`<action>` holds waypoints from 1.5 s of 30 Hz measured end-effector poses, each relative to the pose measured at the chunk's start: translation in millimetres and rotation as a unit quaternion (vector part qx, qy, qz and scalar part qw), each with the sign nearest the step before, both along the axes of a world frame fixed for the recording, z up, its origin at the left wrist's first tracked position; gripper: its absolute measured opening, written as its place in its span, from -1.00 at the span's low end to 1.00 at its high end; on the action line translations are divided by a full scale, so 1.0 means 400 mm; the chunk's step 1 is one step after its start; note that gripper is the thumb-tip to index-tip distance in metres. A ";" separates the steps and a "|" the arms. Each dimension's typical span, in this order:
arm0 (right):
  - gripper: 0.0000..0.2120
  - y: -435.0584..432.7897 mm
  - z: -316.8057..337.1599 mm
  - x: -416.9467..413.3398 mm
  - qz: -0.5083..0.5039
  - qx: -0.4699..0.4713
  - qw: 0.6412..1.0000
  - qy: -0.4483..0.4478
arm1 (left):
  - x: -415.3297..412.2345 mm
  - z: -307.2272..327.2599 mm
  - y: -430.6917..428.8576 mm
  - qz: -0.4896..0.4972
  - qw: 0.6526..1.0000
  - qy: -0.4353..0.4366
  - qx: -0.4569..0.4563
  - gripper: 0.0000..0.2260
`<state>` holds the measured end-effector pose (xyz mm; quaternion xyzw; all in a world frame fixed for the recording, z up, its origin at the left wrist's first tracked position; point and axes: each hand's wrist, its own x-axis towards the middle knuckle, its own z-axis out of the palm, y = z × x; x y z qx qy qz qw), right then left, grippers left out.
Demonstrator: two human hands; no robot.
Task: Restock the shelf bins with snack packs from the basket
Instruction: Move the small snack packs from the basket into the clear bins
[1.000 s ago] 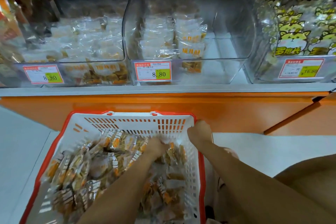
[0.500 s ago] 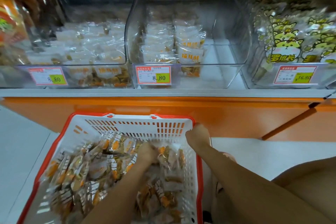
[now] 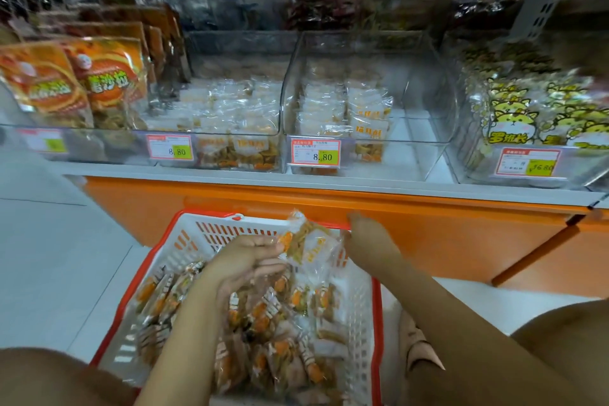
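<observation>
The white plastic basket (image 3: 230, 231) has a holey wall and a red rim, and crinkly see-through snack packs (image 3: 263, 323) fill it. Above its far end the left hand (image 3: 247, 260) curls round a shiny bunch (image 3: 306, 244) of them. The right hand (image 3: 365, 234) is at its far right corner, fingers hidden, so I cannot tell its grip. Behind the basket stands a clear half-full shelf bin (image 3: 405, 158)
</observation>
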<state>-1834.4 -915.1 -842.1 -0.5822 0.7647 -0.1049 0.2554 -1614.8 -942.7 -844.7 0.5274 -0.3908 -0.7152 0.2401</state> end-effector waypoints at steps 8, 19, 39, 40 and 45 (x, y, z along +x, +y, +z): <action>-0.59 0.067 0.247 -0.007 -0.097 -0.099 0.867 -0.479 | -0.089 0.160 0.015 0.121 0.972 0.169 -0.105 -0.95; -0.91 -0.016 0.425 -0.122 -0.017 -0.247 0.915 -0.319 | -0.222 0.293 -0.050 0.042 0.906 -0.059 -0.418 -0.95; -0.69 -0.253 0.351 -0.197 0.074 -0.019 0.979 0.187 | -0.243 0.246 -0.161 -0.110 0.705 -0.357 -0.603 -0.74; -0.71 -0.254 0.349 -0.193 0.074 -0.013 0.976 0.202 | -0.243 0.247 -0.160 -0.108 0.706 -0.351 -0.605 -0.75; -0.69 -0.255 0.347 -0.188 0.046 -0.007 0.978 0.206 | -0.247 0.249 -0.155 -0.093 0.718 -0.326 -0.607 -0.77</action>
